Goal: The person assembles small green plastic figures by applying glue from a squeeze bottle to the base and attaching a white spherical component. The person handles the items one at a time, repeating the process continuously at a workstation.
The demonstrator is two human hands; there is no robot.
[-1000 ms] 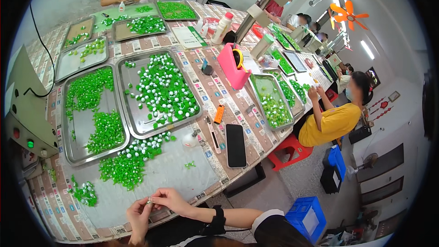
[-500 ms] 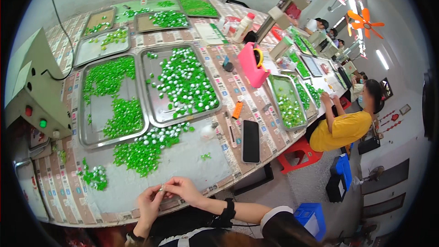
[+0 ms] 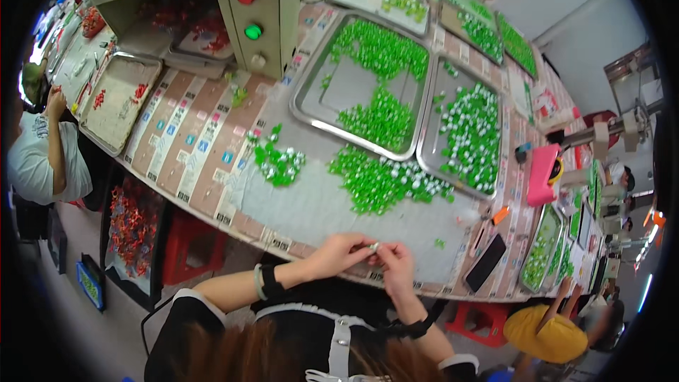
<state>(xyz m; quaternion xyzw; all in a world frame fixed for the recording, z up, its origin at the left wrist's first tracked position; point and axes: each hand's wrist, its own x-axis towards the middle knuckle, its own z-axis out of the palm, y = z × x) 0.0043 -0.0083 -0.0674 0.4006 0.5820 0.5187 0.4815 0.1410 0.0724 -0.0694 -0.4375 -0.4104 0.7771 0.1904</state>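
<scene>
My left hand [image 3: 338, 255] and my right hand [image 3: 397, 267] meet at the near edge of the table. Their fingertips pinch a small whitish piece [image 3: 373, 247] from both sides; its exact kind is too small to make out. Just beyond lies a grey sheet [image 3: 297, 216] on the tabletop. On it rest a small cluster of green and white pieces [image 3: 279, 163], left of my hands, and a wider heap of green pieces [image 3: 364, 182] with white-topped ones along its right side. A few loose green bits [image 3: 440, 243] lie to the right.
Metal trays of green pieces [image 3: 322, 124] and of green-and-white pieces [image 3: 467, 187] stand behind the heap. A machine with red and green buttons [image 3: 258, 18] is at the back left. At right lie a phone [image 3: 486, 263] and a pink holder [image 3: 543, 173]. Co-workers sit on both sides.
My view has swung to the left, bringing the machine's opening and a co-worker in white into sight. Both hands stay together, and the pinched piece shows more plainly.
</scene>
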